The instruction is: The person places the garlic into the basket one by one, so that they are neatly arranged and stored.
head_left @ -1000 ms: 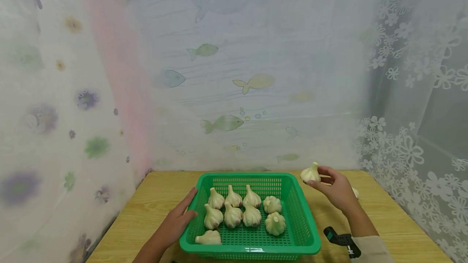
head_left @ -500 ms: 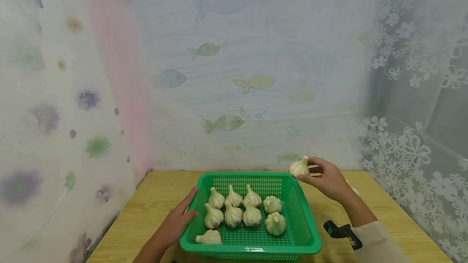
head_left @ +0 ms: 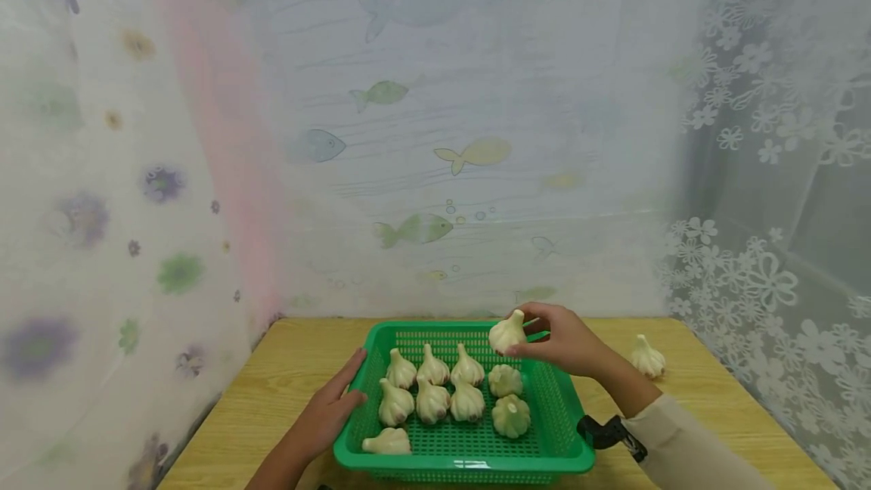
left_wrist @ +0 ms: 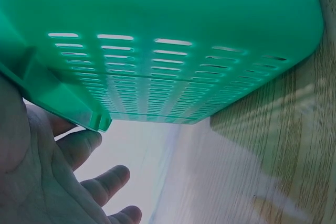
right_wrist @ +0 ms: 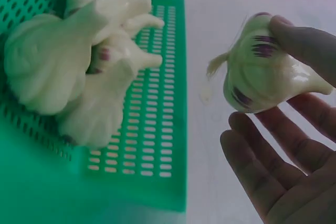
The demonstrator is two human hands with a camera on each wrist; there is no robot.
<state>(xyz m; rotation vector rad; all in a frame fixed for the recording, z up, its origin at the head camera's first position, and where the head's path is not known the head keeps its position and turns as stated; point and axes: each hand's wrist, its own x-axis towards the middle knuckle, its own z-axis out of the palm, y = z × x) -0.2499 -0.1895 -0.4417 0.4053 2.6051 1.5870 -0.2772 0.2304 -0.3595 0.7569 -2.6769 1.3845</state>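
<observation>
A garlic bulb (head_left: 507, 334) is pinched between the thumb and fingers of my right hand (head_left: 558, 339), raised over the back right of a green plastic basket (head_left: 469, 463). In the right wrist view this garlic bulb (right_wrist: 262, 66) has purple streaks and a root tuft, and its stem points toward the palm. My left hand (head_left: 323, 414) rests on the basket's left rim; in the left wrist view its fingers (left_wrist: 107, 182) stretch out below the rim. Several garlic bulbs stand in rows inside the basket, while one garlic bulb (head_left: 388, 441) lies on its side at the front left.
Another garlic bulb (head_left: 647, 358) stands on the wooden table (head_left: 238, 414) to the right of the basket, behind my right forearm. A black wrist mount (head_left: 609, 433) overlaps the basket's right front corner. Patterned curtains (head_left: 476, 97) close in the table at the back and sides.
My right hand has carried the garlic bulb leftward from beyond the basket's right side to over its back right part. The bulb on the table has come into full view. The left hand stays put.
</observation>
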